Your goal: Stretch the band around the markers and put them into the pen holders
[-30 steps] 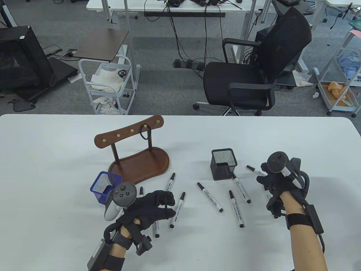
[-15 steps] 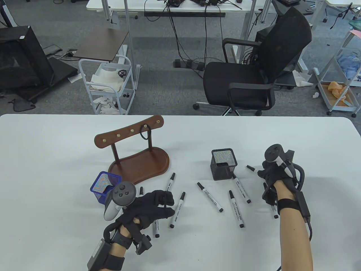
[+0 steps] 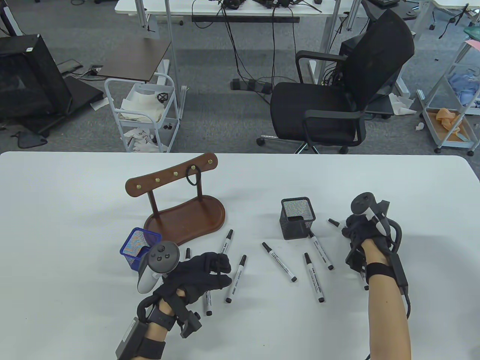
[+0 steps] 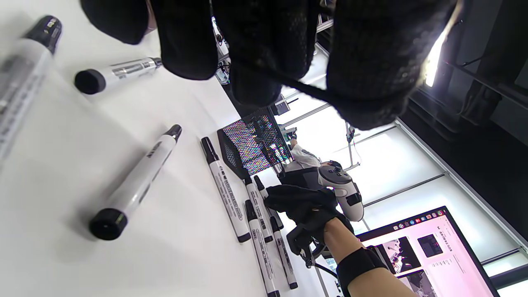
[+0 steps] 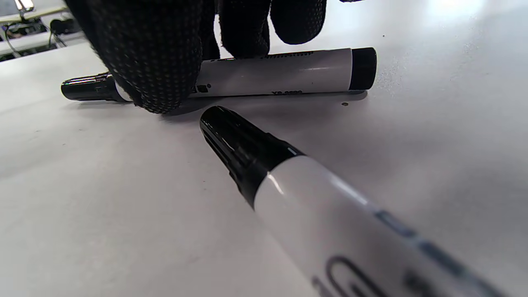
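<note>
Several black-capped white markers [image 3: 235, 278] lie across the white table [image 3: 67, 210]. My left hand [image 3: 224, 273] hovers over the left group and holds a thin black band [image 4: 303, 87] stretched between its curled fingers [image 4: 185, 45]. My right hand [image 3: 350, 228] is down on the table right of the black mesh pen holder [image 3: 298, 218]. Its thumb and fingers [image 5: 152, 62] pinch a marker [image 5: 280, 76] that still lies flat. Another marker [image 5: 330, 214] lies just in front of it. A blue mesh pen holder [image 3: 139, 245] stands by my left hand's tracker.
A wooden hook rack [image 3: 176, 178] on an oval base stands behind the blue holder, with another black band [image 3: 192, 176] hanging from a hook. An office chair [image 3: 337, 97] and a white cart [image 3: 144, 116] stand beyond the table's far edge.
My right hand moved forward and a little left, lowering onto the marker right of the black holder. My left hand stayed in place with the band.
</note>
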`<act>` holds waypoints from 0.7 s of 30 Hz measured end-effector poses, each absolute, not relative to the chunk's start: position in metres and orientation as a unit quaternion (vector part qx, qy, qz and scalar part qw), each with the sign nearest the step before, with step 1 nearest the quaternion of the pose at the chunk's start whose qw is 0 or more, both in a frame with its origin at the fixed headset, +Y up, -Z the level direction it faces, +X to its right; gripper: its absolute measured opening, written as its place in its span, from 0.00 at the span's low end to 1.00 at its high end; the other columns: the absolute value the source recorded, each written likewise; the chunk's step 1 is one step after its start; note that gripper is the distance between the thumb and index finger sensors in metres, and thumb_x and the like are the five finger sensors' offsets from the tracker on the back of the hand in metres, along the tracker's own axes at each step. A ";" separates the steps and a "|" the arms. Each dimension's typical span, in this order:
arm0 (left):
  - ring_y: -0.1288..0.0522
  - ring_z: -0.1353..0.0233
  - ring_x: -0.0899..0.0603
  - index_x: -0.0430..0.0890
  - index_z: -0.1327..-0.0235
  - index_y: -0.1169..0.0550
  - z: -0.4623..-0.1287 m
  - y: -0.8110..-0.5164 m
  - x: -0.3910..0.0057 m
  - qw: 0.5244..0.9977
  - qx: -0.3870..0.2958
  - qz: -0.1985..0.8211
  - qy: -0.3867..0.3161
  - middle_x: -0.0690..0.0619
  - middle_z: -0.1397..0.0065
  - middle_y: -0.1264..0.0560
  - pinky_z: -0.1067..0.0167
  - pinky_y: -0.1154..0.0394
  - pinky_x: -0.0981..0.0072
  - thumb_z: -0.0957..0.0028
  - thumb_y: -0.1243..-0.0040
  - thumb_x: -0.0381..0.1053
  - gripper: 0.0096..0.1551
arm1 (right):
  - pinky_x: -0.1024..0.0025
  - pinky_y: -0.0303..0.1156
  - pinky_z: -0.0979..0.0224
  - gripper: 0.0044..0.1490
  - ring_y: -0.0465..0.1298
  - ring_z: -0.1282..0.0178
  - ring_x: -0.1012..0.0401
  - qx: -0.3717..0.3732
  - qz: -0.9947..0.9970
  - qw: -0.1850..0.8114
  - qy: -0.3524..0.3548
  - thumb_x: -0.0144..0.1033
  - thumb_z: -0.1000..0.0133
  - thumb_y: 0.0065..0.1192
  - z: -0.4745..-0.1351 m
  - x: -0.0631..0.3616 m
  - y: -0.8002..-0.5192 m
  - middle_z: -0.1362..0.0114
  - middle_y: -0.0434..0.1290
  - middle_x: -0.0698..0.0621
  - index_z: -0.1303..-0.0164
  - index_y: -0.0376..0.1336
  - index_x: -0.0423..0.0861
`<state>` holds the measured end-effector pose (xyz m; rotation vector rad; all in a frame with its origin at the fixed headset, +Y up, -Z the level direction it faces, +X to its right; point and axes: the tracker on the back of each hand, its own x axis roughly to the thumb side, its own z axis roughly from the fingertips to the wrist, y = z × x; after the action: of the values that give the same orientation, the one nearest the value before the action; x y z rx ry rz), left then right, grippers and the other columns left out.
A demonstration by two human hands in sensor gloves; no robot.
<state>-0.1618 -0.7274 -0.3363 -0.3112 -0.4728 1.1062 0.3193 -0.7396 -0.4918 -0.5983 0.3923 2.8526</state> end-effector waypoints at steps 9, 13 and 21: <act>0.31 0.22 0.29 0.42 0.28 0.28 -0.336 -0.727 -0.162 0.809 -0.145 0.525 -0.223 0.45 0.27 0.21 0.27 0.39 0.26 0.49 0.24 0.57 0.40 | 0.39 0.46 0.15 0.27 0.59 0.20 0.48 -0.199 0.966 0.097 0.137 0.40 0.48 0.76 -0.491 0.316 -0.740 0.20 0.66 0.52 0.38 0.70 0.56; 0.31 0.22 0.29 0.42 0.28 0.28 -0.336 -0.727 -0.162 0.809 -0.146 0.524 -0.222 0.46 0.27 0.21 0.27 0.39 0.26 0.49 0.24 0.57 0.40 | 0.38 0.45 0.15 0.28 0.58 0.20 0.47 -0.198 0.966 0.102 0.132 0.40 0.47 0.75 -0.490 0.313 -0.734 0.20 0.65 0.51 0.36 0.69 0.52; 0.31 0.22 0.29 0.42 0.28 0.28 -0.335 -0.726 -0.163 0.810 -0.142 0.524 -0.222 0.45 0.27 0.21 0.27 0.39 0.26 0.49 0.24 0.57 0.40 | 0.36 0.52 0.18 0.30 0.64 0.23 0.45 -0.187 0.969 0.106 0.117 0.39 0.46 0.73 -0.477 0.310 -0.705 0.22 0.68 0.47 0.34 0.67 0.49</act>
<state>-0.1628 -0.7264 -0.3355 -0.3032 -0.4742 1.1205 0.3099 -0.7049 -0.4766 -0.5521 0.3459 2.8560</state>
